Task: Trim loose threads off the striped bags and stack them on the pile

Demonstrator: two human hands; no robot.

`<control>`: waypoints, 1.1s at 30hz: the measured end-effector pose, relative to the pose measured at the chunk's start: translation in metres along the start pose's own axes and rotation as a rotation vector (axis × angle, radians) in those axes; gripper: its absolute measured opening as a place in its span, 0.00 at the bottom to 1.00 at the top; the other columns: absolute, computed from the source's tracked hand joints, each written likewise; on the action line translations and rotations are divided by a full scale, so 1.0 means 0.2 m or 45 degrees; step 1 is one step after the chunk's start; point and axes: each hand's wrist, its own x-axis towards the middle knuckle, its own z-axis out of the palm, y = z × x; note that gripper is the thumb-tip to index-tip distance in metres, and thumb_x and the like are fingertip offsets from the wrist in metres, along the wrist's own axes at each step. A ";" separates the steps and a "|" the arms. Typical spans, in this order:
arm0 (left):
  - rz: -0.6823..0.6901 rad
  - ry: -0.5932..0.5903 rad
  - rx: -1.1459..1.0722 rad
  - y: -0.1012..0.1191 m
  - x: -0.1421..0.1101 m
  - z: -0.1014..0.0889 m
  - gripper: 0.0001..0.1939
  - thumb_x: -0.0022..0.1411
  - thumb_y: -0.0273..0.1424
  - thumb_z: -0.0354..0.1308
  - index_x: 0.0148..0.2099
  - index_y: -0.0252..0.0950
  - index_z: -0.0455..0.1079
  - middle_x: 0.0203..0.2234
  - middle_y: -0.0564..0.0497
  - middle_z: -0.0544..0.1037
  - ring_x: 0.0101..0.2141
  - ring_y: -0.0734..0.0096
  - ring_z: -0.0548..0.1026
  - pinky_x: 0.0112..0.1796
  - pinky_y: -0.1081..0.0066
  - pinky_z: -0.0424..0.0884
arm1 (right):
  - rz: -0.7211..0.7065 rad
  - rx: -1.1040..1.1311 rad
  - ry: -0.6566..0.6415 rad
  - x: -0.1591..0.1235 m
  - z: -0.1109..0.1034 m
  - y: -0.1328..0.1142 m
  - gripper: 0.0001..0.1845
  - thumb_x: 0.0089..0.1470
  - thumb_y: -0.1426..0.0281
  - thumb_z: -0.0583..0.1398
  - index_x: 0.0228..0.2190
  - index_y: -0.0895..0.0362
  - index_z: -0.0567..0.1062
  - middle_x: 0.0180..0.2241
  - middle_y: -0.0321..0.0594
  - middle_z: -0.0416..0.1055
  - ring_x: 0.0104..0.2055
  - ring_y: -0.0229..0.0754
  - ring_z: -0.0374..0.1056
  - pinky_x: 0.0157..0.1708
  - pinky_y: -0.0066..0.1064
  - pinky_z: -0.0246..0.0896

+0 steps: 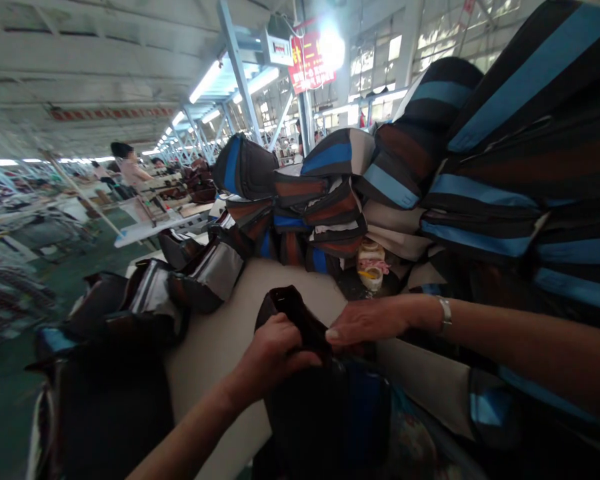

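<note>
A dark bag (315, 407) with a blue stripe stands in front of me, its top opening facing up. My left hand (275, 347) is closed on the near left edge of that opening, thumb stretched along the rim. On the opposite side my right hand (373, 320), with a metal band at the wrist, pinches the right edge. The inside of the bag is too dark to make out, and its lower part fades into shadow.
Dark bags with blue and brown stripes (330, 200) are piled at the back and right. More bag pieces (210, 273) line the left side of the pale table (220, 360). A small pot (371, 277) with a yellow stick stands behind my right hand. A person (130, 170) is farther back.
</note>
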 end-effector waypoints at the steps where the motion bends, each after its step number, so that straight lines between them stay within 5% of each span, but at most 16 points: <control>1: -0.051 0.012 -0.063 -0.02 -0.01 -0.03 0.18 0.64 0.45 0.59 0.32 0.36 0.71 0.29 0.51 0.75 0.36 0.67 0.70 0.38 0.69 0.64 | -0.061 -0.070 0.112 -0.04 0.01 0.02 0.31 0.61 0.44 0.55 0.33 0.61 0.73 0.30 0.38 0.69 0.32 0.37 0.66 0.33 0.28 0.61; 4: -0.217 -0.009 -0.192 -0.03 -0.01 -0.14 0.20 0.62 0.47 0.61 0.28 0.35 0.68 0.27 0.54 0.71 0.33 0.71 0.68 0.34 0.73 0.62 | -0.252 -0.191 0.362 -0.09 0.07 0.05 0.21 0.53 0.54 0.67 0.35 0.61 0.75 0.33 0.37 0.70 0.36 0.37 0.65 0.36 0.27 0.58; 7: -0.363 -0.112 -0.255 0.03 0.01 -0.21 0.23 0.58 0.48 0.64 0.25 0.35 0.64 0.24 0.56 0.67 0.29 0.74 0.66 0.29 0.73 0.59 | -0.358 -0.097 0.489 -0.08 0.16 0.05 0.12 0.58 0.64 0.65 0.33 0.61 0.75 0.31 0.35 0.68 0.34 0.34 0.63 0.36 0.26 0.57; 10: -0.411 -0.283 -0.283 0.14 0.04 -0.25 0.18 0.57 0.45 0.66 0.38 0.35 0.72 0.30 0.55 0.72 0.31 0.73 0.69 0.32 0.74 0.61 | -0.388 0.005 0.541 -0.05 0.22 0.04 0.10 0.61 0.66 0.62 0.31 0.60 0.73 0.30 0.34 0.66 0.32 0.34 0.61 0.34 0.26 0.55; 14: -0.278 -0.401 -0.436 0.30 0.06 -0.28 0.19 0.61 0.42 0.63 0.50 0.38 0.72 0.42 0.52 0.75 0.41 0.71 0.71 0.43 0.72 0.64 | -0.524 -0.024 0.566 -0.03 0.23 -0.01 0.10 0.61 0.65 0.62 0.32 0.59 0.72 0.32 0.36 0.66 0.35 0.36 0.62 0.38 0.28 0.56; 21: -0.490 -0.414 -0.706 0.34 0.05 -0.26 0.12 0.61 0.39 0.63 0.40 0.36 0.75 0.31 0.57 0.73 0.33 0.77 0.68 0.35 0.75 0.62 | -0.462 0.116 0.521 -0.02 0.26 -0.04 0.13 0.62 0.62 0.62 0.33 0.59 0.70 0.31 0.35 0.64 0.34 0.36 0.58 0.35 0.28 0.55; 33: -0.752 -0.420 -0.658 0.37 0.03 -0.22 0.08 0.53 0.32 0.60 0.34 0.34 0.76 0.23 0.58 0.69 0.25 0.78 0.63 0.26 0.73 0.56 | -0.384 0.387 0.519 -0.02 0.33 -0.03 0.14 0.59 0.61 0.63 0.32 0.60 0.70 0.27 0.32 0.60 0.30 0.34 0.54 0.29 0.28 0.50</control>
